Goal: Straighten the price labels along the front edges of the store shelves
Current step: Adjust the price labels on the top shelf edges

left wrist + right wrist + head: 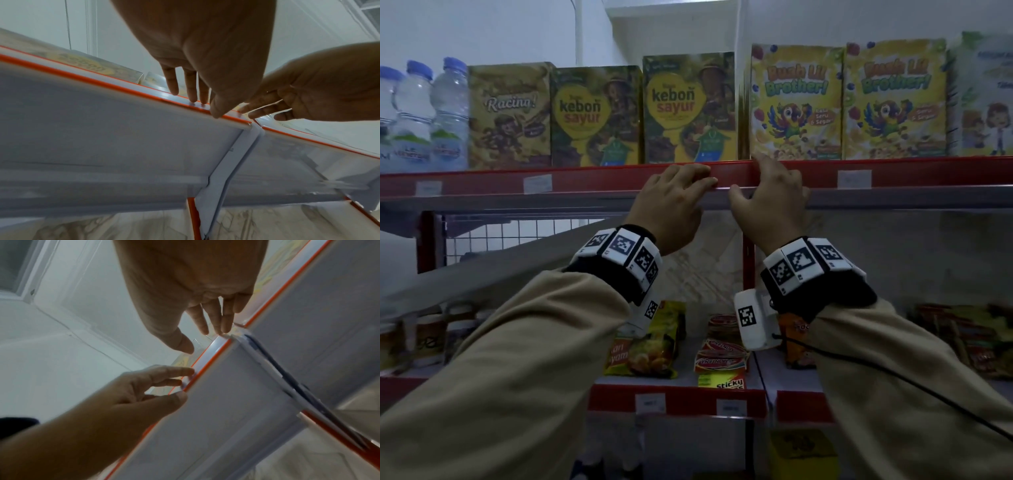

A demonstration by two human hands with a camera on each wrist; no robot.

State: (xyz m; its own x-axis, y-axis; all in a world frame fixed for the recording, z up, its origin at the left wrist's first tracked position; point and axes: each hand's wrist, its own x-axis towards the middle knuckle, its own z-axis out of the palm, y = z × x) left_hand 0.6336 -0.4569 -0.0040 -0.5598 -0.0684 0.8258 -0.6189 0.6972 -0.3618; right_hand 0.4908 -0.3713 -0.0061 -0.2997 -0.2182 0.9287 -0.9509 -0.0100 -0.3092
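The upper shelf's red front strip (pixel 602 178) carries small white price labels (pixel 537 183) (pixel 854 179). Both hands are on it at the middle, where two shelf sections meet. My left hand (pixel 681 186) pinches the strip (pixel 123 84): fingers (pixel 193 99) lie on its glossy face and the thumb presses its lower edge. My right hand (pixel 767 185) touches the strip's end with straight fingers (pixel 224 331), its thumb held apart from the strip (pixel 207 353). No label shows between the hands; any there is hidden.
Cereal boxes (pixel 688 109) and water bottles (pixel 448 113) stand just behind the strip. A red upright (pixel 748 260) runs down below the hands. The lower shelf holds snack packets (pixel 643 346) and has its own labels (pixel 650 402) on a red strip.
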